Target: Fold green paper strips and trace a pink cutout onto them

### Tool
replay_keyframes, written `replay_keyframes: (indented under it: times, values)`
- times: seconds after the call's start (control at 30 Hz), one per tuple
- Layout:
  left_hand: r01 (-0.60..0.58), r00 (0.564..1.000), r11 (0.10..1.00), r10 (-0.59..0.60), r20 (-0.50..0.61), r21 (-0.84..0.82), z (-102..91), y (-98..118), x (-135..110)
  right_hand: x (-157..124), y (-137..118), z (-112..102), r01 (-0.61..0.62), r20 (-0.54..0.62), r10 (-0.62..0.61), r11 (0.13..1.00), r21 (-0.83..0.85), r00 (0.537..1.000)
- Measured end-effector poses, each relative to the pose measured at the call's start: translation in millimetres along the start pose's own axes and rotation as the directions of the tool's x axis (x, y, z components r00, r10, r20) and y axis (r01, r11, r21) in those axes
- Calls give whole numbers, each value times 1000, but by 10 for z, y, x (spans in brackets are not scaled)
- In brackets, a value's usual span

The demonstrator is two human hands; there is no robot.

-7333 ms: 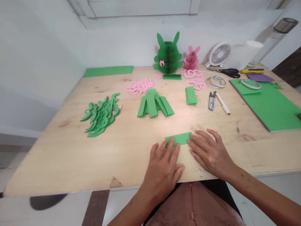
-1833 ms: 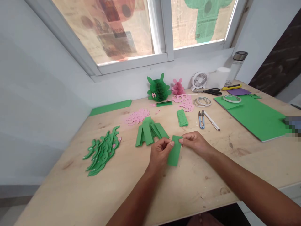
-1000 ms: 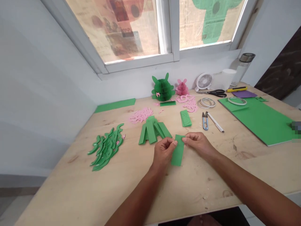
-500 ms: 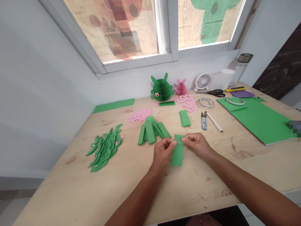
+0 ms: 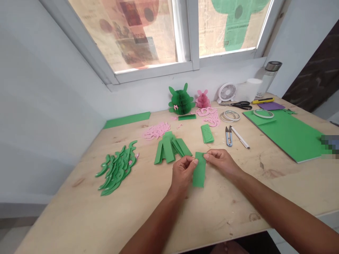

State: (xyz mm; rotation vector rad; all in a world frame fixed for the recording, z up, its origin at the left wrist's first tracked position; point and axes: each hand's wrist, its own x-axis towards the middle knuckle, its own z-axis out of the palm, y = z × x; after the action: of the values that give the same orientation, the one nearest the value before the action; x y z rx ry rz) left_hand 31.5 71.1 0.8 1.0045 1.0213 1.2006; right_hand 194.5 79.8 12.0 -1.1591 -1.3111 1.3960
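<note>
A narrow strip of green paper (image 5: 199,174) hangs upright between my hands, low over the wooden table. My left hand (image 5: 184,171) pinches its left edge near the top, thumb on the near face. At the upper right edge, my right hand (image 5: 221,162) grips the same strip between thumb and fingers. Just beyond my left hand lies a fanned group of folded green paper strips (image 5: 167,148). A folded green paper piece with a curved drawn line (image 5: 207,133) rests past the strip. Blue thread snips (image 5: 229,137) and a white pen (image 5: 240,137) lie to its right.
Green paper cutoffs (image 5: 118,171) are heaped at left, with pink cutoffs (image 5: 157,131) behind. Green (image 5: 181,102) and pink (image 5: 203,100) honeycomb paper figures stand by the wall. Tape rolls (image 5: 230,116), scissors (image 5: 242,105), a fan (image 5: 227,92) and green sheets (image 5: 291,137) occupy the right.
The whole view has shifted slightly. Both hands keep their pinch on the green strip, with almost no movement against the table.
</note>
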Motion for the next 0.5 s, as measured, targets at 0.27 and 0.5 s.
replay_keyframes:
  times: [0.27,0.5]
  values:
    - [15,1000,1000,-15,-27,9,36,14,-29,16,104,20,18,63,-15,999,-40,998]
    - [13,997,1000,-12,-81,16,67,51,-40,9,83,34,16,85,-11,998,-57,996]
